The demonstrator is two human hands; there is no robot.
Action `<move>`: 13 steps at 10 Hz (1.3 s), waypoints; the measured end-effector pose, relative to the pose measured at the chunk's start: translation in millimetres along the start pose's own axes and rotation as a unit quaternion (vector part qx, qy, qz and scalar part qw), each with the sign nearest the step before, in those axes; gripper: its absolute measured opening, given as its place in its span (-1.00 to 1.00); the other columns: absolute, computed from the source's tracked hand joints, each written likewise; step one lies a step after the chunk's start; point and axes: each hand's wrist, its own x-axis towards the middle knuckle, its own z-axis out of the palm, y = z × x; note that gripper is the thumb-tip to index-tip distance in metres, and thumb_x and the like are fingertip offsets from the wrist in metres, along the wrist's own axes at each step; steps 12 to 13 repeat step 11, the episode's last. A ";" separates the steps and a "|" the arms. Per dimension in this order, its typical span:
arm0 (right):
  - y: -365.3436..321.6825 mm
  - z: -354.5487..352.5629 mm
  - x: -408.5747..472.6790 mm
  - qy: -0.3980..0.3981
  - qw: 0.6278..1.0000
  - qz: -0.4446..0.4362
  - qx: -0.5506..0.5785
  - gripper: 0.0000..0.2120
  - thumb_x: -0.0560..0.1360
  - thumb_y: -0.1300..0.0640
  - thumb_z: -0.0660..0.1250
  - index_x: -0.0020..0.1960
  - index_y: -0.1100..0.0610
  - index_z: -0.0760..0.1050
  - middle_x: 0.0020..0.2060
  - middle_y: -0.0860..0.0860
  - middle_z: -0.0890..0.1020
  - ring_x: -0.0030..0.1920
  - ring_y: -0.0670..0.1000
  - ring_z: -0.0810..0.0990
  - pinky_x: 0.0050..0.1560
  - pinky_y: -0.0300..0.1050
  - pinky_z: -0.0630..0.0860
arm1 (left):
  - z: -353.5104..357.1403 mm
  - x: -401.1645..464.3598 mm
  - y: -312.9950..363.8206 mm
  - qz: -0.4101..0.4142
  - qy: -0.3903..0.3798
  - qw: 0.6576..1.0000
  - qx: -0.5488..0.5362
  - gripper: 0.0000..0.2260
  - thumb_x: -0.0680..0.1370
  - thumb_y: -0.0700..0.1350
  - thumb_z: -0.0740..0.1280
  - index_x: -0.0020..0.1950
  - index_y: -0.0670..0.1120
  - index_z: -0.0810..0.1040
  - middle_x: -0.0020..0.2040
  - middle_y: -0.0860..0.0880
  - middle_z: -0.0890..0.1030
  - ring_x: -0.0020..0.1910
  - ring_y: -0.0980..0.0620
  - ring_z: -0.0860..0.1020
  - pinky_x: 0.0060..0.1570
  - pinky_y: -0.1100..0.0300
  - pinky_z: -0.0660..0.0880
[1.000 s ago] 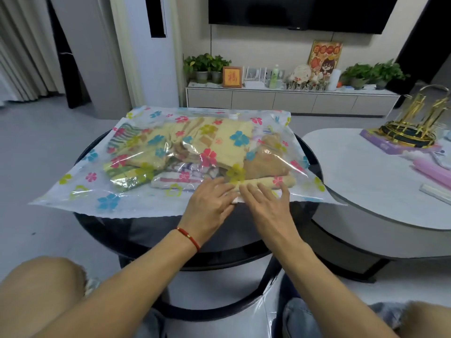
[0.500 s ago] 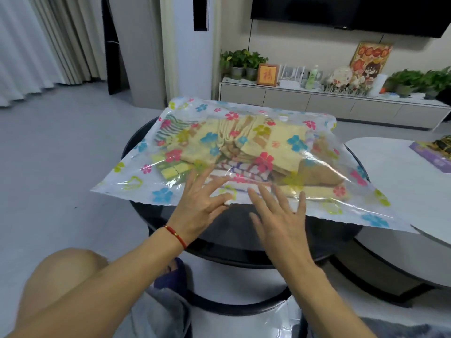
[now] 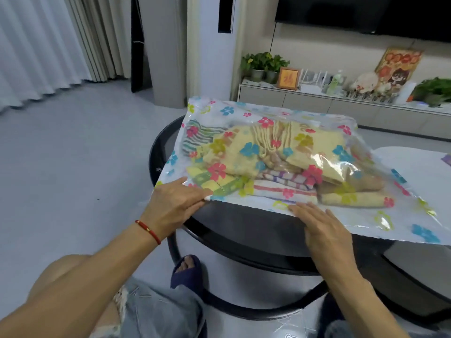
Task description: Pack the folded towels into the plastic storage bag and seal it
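Pressing crinkly flowered plastic bag [image 3: 380, 215], towels [image 3: 266, 164] inside.
Left hand [image 3: 175, 203] and right hand [image 3: 322, 228] flat, fingers straight, along its near edge overhanging round black table [image 3: 244, 228].

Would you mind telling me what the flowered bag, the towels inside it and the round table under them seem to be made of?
The storage bag looks like thin clear plastic film printed with flowers: it is glossy and wrinkled. The towels look like soft woven cotton terry, matte and ribbed, though the fibre is a guess. The round table has a dark glossy top, perhaps glass or lacquer, on a black, probably metal, frame.
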 end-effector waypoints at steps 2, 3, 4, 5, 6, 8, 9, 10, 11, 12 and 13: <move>-115.3 11.6 10.9 -0.029 0.999 -0.020 0.000 -0.53 0.53 0.24 0.44 0.43 0.08 0.54 0.40 0.13 0.58 0.46 0.26 0.49 0.50 0.44 0.21 | -9.9 -19.8 4.0 -0.053 -0.001 0.998 -0.039 -0.75 0.60 -0.02 0.28 0.08 -0.09 0.71 -0.05 -0.04 0.72 -0.11 -0.11 0.68 0.10 -0.07 0.58; -171.8 28.4 34.6 -0.096 0.990 -0.083 0.057 -0.48 0.62 0.26 0.26 0.56 0.03 0.38 0.48 0.04 0.51 0.52 0.16 0.42 0.56 0.27 0.20 | -11.2 -22.0 5.7 -0.050 0.000 0.996 -0.079 -0.74 0.63 -0.03 0.25 0.09 -0.13 0.69 0.02 -0.04 0.71 -0.04 -0.08 0.66 0.05 -0.04 0.56; -176.2 36.6 40.6 -0.117 0.986 -0.080 0.083 -0.51 0.56 0.35 0.24 0.45 0.06 0.52 0.33 0.00 0.65 0.39 0.13 0.57 0.44 0.24 0.38 | -15.8 -28.9 -11.3 -0.058 -0.017 0.996 -0.061 -0.76 0.59 -0.06 0.31 0.12 -0.14 0.70 0.14 -0.09 0.68 0.10 -0.11 0.66 0.16 -0.02 0.54; -163.1 42.6 28.7 -0.041 0.993 -0.075 0.082 -0.43 0.27 0.54 0.45 0.17 0.11 0.69 0.02 0.07 0.77 0.07 0.18 0.75 0.14 0.26 0.62 | -23.9 -41.6 -31.3 -0.070 -0.068 0.995 -0.031 -0.77 0.51 -0.13 0.44 0.13 -0.17 0.70 0.19 -0.12 0.66 0.17 -0.19 0.63 0.20 -0.20 0.53; -158.5 52.3 21.9 -0.022 0.997 -0.051 0.059 -0.39 0.21 0.57 0.52 0.14 0.07 0.71 -0.02 0.06 0.78 0.05 0.16 0.76 0.11 0.25 0.63 | -37.6 -54.3 -53.1 -0.088 -0.066 0.993 -0.037 -0.75 0.50 -0.15 0.46 0.14 -0.19 0.69 0.17 -0.13 0.67 0.13 -0.15 0.65 0.10 -0.16 0.59; -157.1 59.3 22.9 -0.035 0.994 -0.044 0.091 -0.58 0.40 0.41 0.53 0.15 0.03 0.65 -0.13 -0.02 0.71 -0.07 0.18 0.68 0.07 0.16 0.64 | -50.0 -67.5 -60.7 -0.118 -0.026 0.991 -0.060 -0.80 0.58 -0.07 0.35 0.07 -0.14 0.70 0.02 -0.02 0.71 -0.06 0.01 0.67 -0.02 0.11 0.61; -158.2 59.1 25.3 -0.086 0.989 -0.050 0.107 -0.70 0.54 0.30 0.43 0.23 0.09 0.62 -0.06 0.04 0.71 0.06 0.22 0.66 0.22 0.25 0.54 | -39.3 -66.9 -53.7 -0.173 -0.020 0.982 -0.071 -0.80 0.51 -0.18 0.45 0.12 -0.17 0.69 0.02 -0.07 0.71 -0.08 -0.03 0.68 0.01 0.07 0.62; -152.2 52.2 21.0 -0.147 0.972 -0.052 0.178 -0.66 0.62 0.22 0.34 0.39 0.10 0.56 0.25 0.05 0.67 0.38 0.16 0.54 0.51 0.18 0.31 | -26.0 -67.1 -41.2 -0.261 -0.042 0.963 -0.057 -0.67 0.44 -0.19 0.53 0.19 -0.12 0.67 0.07 -0.09 0.70 -0.01 -0.13 0.66 0.02 -0.04 0.61; -140.9 20.5 0.1 -0.128 0.918 0.023 0.374 -0.63 0.62 0.21 0.37 0.39 -0.04 0.58 0.38 -0.13 0.59 0.44 -0.11 0.49 0.50 -0.22 0.33 | -20.7 -61.7 -3.9 -0.226 -0.056 0.973 -0.001 -0.55 0.34 -0.13 0.56 0.23 -0.08 0.65 0.18 -0.07 0.66 0.19 -0.20 0.58 0.16 -0.12 0.54; -140.9 20.5 0.1 -0.128 0.918 0.023 0.374 -0.63 0.62 0.21 0.37 0.39 -0.04 0.58 0.38 -0.13 0.59 0.44 -0.11 0.49 0.50 -0.22 0.33 | -20.7 -61.7 -3.9 -0.226 -0.056 0.973 -0.001 -0.55 0.34 -0.13 0.56 0.23 -0.08 0.65 0.18 -0.07 0.66 0.19 -0.20 0.58 0.16 -0.12 0.54; -140.9 20.5 0.1 -0.128 0.918 0.023 0.374 -0.63 0.62 0.21 0.37 0.39 -0.04 0.58 0.38 -0.13 0.59 0.44 -0.11 0.49 0.50 -0.22 0.33 | -20.7 -61.7 -3.9 -0.226 -0.056 0.973 -0.001 -0.55 0.34 -0.13 0.56 0.23 -0.08 0.65 0.18 -0.07 0.66 0.19 -0.20 0.58 0.16 -0.12 0.54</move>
